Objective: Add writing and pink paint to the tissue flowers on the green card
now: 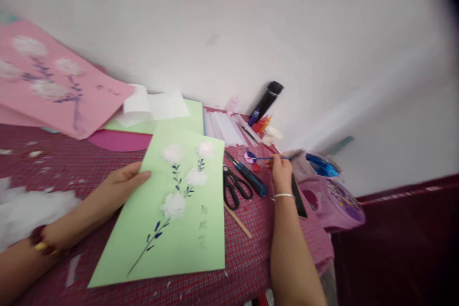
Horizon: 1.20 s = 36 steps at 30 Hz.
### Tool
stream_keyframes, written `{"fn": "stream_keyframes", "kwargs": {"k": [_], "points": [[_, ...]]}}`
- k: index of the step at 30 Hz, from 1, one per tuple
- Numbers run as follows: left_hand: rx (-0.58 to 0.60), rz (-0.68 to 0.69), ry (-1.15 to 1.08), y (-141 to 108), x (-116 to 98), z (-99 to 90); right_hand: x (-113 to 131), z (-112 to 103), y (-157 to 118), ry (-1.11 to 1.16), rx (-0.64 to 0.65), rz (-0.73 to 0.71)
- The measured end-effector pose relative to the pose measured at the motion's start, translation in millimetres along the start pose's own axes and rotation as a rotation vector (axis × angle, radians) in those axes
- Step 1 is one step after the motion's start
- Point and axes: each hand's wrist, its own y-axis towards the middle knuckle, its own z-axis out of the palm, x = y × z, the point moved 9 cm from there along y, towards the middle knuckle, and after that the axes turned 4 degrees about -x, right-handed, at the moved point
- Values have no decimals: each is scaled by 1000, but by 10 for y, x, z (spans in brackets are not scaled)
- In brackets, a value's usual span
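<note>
My left hand point(124, 181) grips the left edge of a light green sheet of paper point(118, 248), thumb on top. Fluffy white flowers point(173, 205) stand out from the sheet, with a thin dark stem, small dark blue leaves and handwritten characters at the right. Over at the right, my right hand point(282, 172) is closed on a thin blue paintbrush point(264, 158). The brush tip reaches a small round well of purple paint point(250, 157); red paint lies beside it. Between sheet and hand are black-handled scissors point(234, 189) and a blue utility knife point(253, 179).
A pink sheet with white flowers point(89, 100) leans at the back left. White tissue scraps point(34, 208) lie at the left. A wooden stick point(238, 221), paint bottles point(261, 124), a black bottle point(268, 100) and a pink plastic container point(332, 203) stand or lie around the right side.
</note>
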Motion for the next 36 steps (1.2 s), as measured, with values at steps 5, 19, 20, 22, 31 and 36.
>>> {"fn": "stream_keyframes", "kwargs": {"k": [5,19,20,22,31,36], "points": [[70,57,-141,34,-73,27,-18,-27,2,234,-44,143],[208,33,-118,30,-97,124,843,1288,-1627,322,606,-10],[207,26,-118,32,-93,121,839,1311,-1654,304,614,-23],[200,22,-114,38,-85,112,822,1353,-1679,284,623,-37],[202,47,-121,47,-92,125,692,1486,-1648,296,605,34],[224,56,-118,77,-65,130,693,1489,-1678,289,639,52]]}}
